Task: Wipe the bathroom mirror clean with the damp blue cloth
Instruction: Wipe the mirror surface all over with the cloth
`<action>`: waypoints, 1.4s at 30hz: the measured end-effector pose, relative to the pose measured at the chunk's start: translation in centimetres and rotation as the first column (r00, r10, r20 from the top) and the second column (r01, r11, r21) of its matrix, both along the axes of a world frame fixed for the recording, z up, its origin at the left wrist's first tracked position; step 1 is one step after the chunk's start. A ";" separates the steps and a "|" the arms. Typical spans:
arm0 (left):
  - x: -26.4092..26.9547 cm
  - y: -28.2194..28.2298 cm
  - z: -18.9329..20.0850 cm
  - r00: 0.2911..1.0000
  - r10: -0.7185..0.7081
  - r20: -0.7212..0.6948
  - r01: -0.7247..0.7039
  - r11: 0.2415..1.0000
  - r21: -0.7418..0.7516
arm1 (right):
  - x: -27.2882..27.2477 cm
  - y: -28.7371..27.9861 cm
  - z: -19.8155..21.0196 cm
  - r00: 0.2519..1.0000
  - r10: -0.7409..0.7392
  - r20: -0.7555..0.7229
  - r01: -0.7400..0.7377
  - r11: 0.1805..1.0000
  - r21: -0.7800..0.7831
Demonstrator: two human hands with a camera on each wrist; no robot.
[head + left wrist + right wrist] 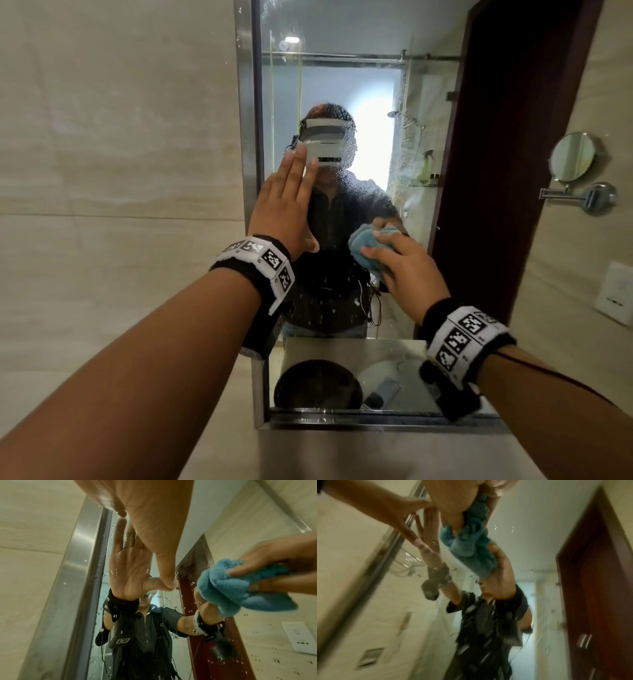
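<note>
The bathroom mirror (363,85) has a steel frame down its left side and water droplets (257,655) over the glass. My left hand (291,205) lies flat against the glass near the left frame, fingers straight and pointing up; the left wrist view shows its palm (154,520). My right hand (407,267) grips the bunched blue cloth (363,246) and holds it against the glass lower and to the right of the left hand. The cloth (231,588) bulges out past the right fingers (267,566). The right wrist view is blurred, with the cloth (471,545) under the right hand (453,500).
A steel ledge (342,419) juts out below the mirror. A dark brown door (507,171) shows at the mirror's right. Further right are a round shaving mirror (572,156) on a swing arm and a wall socket (616,291). Beige tiled wall (120,137) fills the left.
</note>
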State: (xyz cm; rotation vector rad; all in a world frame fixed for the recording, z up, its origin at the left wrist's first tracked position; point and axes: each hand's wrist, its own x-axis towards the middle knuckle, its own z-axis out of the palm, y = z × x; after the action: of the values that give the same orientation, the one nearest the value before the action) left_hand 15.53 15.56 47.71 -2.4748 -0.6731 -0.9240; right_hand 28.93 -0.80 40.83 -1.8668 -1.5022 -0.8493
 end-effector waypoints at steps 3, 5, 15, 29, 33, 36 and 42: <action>0.0 0.0 0.0 1.000 -0.005 0.004 0.005 1.000 -0.011 | 2.4 -1.3 3.3 1.000 0.007 -0.011 -0.005 0.994 0.111; 0.1 0.0 -0.1 1.000 -0.004 0.005 0.004 1.000 -0.009 | 3.4 -2.4 5.7 0.990 -0.032 -0.135 0.081 0.922 0.379; 0.0 -0.4 0.0 1.000 0.011 0.000 -0.011 1.000 -0.009 | 3.5 -3.7 2.8 0.979 -0.111 -0.169 0.153 0.952 0.264; 0.1 -0.4 0.0 1.000 0.002 -0.014 -0.002 0.999 -0.034 | 3.4 -2.1 10.5 0.980 -0.141 -0.139 0.189 0.874 0.448; 0.0 -0.3 0.0 1.000 -0.001 -0.011 0.000 0.999 -0.033 | 1.6 1.1 5.7 0.996 -0.085 0.035 0.073 0.963 0.261; -0.1 -0.3 0.0 1.000 -0.003 -0.016 0.002 1.000 -0.023 | 1.3 1.4 2.8 0.972 -0.027 0.235 0.048 0.995 -0.085; -0.4 -0.3 0.3 0.999 -0.038 -0.020 0.038 0.999 -0.031 | 0.8 2.4 9.3 0.999 0.023 -0.039 -0.006 0.923 0.384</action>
State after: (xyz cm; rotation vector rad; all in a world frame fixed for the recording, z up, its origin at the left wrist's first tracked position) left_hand 15.15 15.27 47.99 -2.5285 -0.6398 -0.9071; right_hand 29.73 1.60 50.12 -1.5703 -1.2163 -1.0087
